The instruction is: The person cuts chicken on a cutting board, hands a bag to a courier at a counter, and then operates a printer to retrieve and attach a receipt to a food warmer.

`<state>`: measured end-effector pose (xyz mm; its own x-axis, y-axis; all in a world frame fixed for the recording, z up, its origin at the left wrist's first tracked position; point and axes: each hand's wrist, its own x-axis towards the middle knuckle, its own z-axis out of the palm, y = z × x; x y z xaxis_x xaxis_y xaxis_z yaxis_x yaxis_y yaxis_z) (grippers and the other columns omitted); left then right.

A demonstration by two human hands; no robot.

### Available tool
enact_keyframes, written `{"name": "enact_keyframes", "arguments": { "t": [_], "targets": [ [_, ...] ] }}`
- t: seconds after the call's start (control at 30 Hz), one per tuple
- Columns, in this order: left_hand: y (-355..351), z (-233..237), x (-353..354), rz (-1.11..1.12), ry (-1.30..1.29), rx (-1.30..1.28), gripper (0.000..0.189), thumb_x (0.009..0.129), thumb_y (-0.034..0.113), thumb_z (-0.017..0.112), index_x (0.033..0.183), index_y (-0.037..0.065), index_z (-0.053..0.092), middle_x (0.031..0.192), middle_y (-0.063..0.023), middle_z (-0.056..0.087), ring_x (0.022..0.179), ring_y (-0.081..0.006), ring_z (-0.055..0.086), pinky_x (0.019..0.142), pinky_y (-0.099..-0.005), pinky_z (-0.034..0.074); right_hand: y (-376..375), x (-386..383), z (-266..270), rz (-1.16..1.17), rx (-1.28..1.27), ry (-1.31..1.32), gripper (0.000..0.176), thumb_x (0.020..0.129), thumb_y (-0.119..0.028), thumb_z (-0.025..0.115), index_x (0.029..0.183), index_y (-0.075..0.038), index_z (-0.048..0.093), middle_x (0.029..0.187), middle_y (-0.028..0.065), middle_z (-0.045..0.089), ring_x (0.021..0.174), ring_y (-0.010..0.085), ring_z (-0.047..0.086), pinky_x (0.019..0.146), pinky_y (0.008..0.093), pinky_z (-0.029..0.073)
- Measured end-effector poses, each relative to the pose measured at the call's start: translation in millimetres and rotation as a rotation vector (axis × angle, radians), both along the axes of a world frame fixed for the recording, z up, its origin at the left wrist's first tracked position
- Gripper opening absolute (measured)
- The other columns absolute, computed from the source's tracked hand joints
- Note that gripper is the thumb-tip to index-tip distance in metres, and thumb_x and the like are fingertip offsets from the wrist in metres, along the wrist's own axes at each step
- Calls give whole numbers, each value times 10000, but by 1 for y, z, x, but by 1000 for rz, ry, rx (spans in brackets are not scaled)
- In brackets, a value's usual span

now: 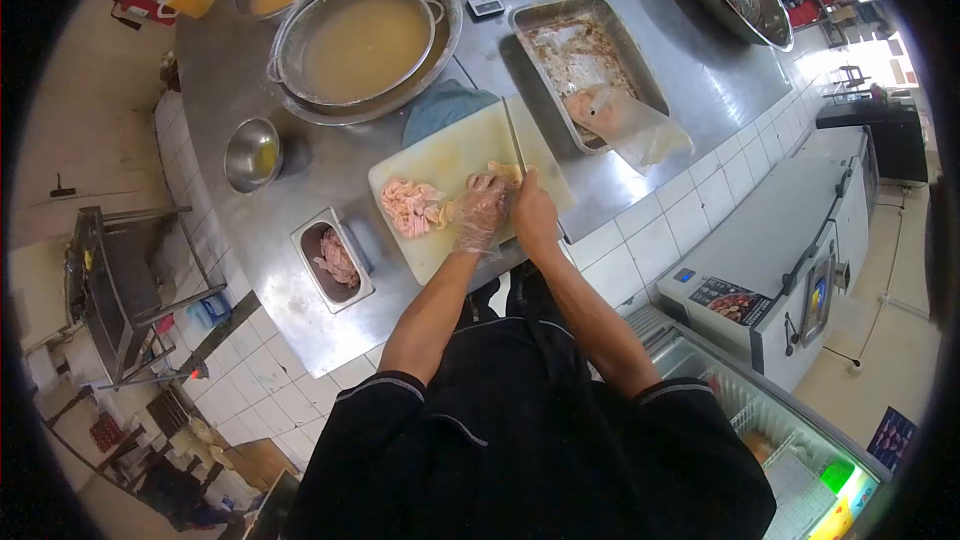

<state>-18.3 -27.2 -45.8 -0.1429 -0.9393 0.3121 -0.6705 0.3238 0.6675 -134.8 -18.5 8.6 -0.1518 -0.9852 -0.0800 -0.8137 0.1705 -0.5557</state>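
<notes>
A white cutting board (455,153) lies on the steel table. My left hand (483,215), in a clear plastic glove, presses on a pale piece of meat (507,174) near the middle of the board. Bare and closed round a knife handle, my right hand (535,212) is just to its right. The long knife blade (514,136) points away from me, touching or beside that piece; which one I cannot tell. Cut pink meat (408,206) is heaped on the board's left part. To the left of the board, a small steel container (297,237) holds more pink meat.
Large basins of cloudy liquid (365,45) stand at the back left, with a blue cloth (440,105) near them. A small bowl (252,155) is at the left. On the right are a soiled tray (640,75) with a plastic bag (640,135) and a small scale (486,5).
</notes>
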Motion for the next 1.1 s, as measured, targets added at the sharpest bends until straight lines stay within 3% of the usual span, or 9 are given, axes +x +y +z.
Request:
{"name": "enact_keyframes", "arguments": {
  "t": [0.17,0.37,0.47,0.57,0.67,0.77,0.87,1.1],
  "targets": [
    [-8,-7,-3,-1,12,-52,271,752,49,669,1020,66,704,1007,-113,643,940,-361,570,838,-460,491,-15,8,-26,-17,4,-14,192,943,-70,457,1111,25,464,791,319,644,756,519,645,658,588,506],
    [-11,-19,-3,0,-80,-107,234,740,74,683,974,69,696,955,-108,652,891,-355,583,796,-450,500,0,6,-12,-29,62,-69,214,948,-95,464,1121,29,448,783,322,641,740,525,634,660,603,494],
    [-10,-21,-2,6,-112,-144,225,730,86,688,954,71,692,959,-113,656,888,-351,584,793,-453,500,32,-1,-22,-28,111,-38,229,941,-82,480,1138,30,448,751,313,639,716,522,630,638,608,488],
    [-10,-23,-4,19,-148,-171,211,723,91,688,933,73,690,968,-120,660,890,-352,586,796,-461,501,72,-7,-6,-47,326,-25,202,971,-139,467,1123,-8,441,866,319,662,825,514,651,720,607,503],
    [-9,-28,-6,32,-136,-194,186,721,86,685,907,70,693,974,-126,662,900,-359,592,806,-472,503,113,-13,-2,-61,365,-8,201,962,-134,486,1108,-6,438,829,310,661,809,514,650,708,610,500],
    [-9,-33,-7,67,-142,-179,169,722,79,689,890,64,697,975,-127,664,911,-364,599,810,-476,506,125,-20,4,-64,338,-71,205,949,-134,505,1092,-1,439,797,305,655,792,513,648,696,614,494],
    [-9,-30,-5,58,-112,-170,192,723,76,701,914,64,709,980,-126,666,910,-359,605,810,-470,513,116,-31,-10,32,120,-44,214,943,-84,501,1107,44,450,705,298,619,673,516,617,602,597,476],
    [15,-11,2,136,-42,-141,268,724,82,714,992,85,726,1018,-115,676,953,-342,615,854,-459,509,61,-41,-4,-7,128,-16,150,951,-105,486,1047,8,466,753,308,637,728,521,626,646,602,491]
  ]
}}
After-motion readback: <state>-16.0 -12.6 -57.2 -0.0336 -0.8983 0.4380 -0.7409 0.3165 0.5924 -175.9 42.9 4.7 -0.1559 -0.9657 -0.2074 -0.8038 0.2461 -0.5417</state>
